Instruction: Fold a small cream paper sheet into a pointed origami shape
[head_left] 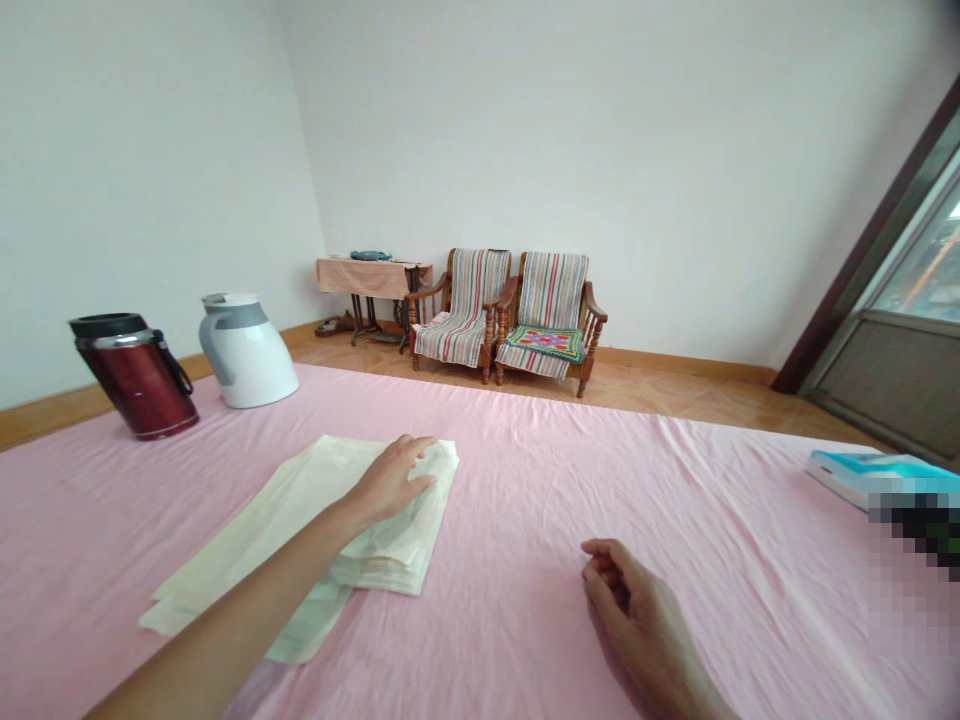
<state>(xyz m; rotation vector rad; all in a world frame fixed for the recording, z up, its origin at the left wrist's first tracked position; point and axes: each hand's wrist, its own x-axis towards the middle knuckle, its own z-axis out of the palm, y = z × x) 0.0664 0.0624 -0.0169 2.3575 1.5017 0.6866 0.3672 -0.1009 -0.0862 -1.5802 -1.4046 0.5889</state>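
Note:
A loose, fanned stack of thin pale cream-green sheets, perhaps flat bags [300, 500], lies on the pink cloth left of centre. Across its right end rests my left hand [394, 478], thumb and fingers apart on the top layer; the forearm covers part of the pile. To the right of the stack, my right hand [637, 610] lies on the pink cloth with its fingers curled in. Nothing shows between those fingers, and no sheet touches that hand.
The pink cloth [517, 520] covers the broad surface before me. A dark red flask [139, 385] and a white-and-grey jug [255, 360] stand at left. A blue-and-white packet [847, 475] lies at right. Beyond are two wooden chairs [551, 310] and a cloth-covered table [367, 278].

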